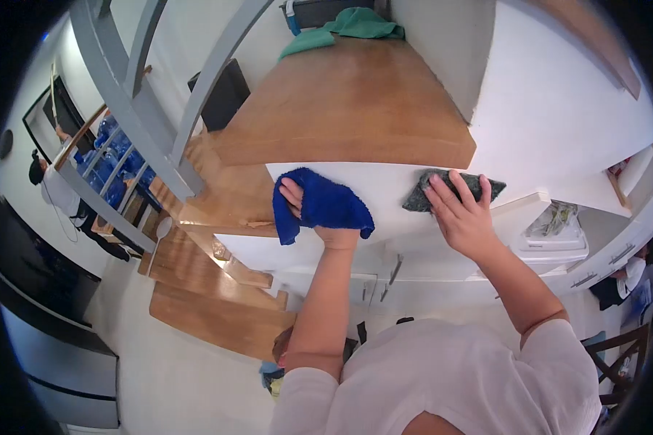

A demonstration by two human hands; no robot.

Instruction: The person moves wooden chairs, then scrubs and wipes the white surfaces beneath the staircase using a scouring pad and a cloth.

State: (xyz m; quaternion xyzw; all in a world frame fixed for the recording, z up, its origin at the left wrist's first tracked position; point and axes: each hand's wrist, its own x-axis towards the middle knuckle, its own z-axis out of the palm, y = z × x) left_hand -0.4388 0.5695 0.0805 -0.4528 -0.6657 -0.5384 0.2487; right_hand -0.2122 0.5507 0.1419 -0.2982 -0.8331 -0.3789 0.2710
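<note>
My left hand (334,233) is closed around a blue cloth (326,203), which lies against the white stair riser (384,177). Some fingers show through the folds; the rest are covered by the cloth. Farther right, my right hand (461,214) grips a dark green scouring pad (416,196) and presses it to the same white surface, fingers spread over it. Just above both hands juts the brown wooden tread (355,101). A green cloth (363,23) lies crumpled at the far edge of that tread.
Grey metal railing (123,94) rises at the left. Lower wooden steps (210,312) descend below it. White cabinets with handles (392,272) stand beneath my arms. Behind the railing are blue water jugs (109,163) and another person (62,192) holding a long pole.
</note>
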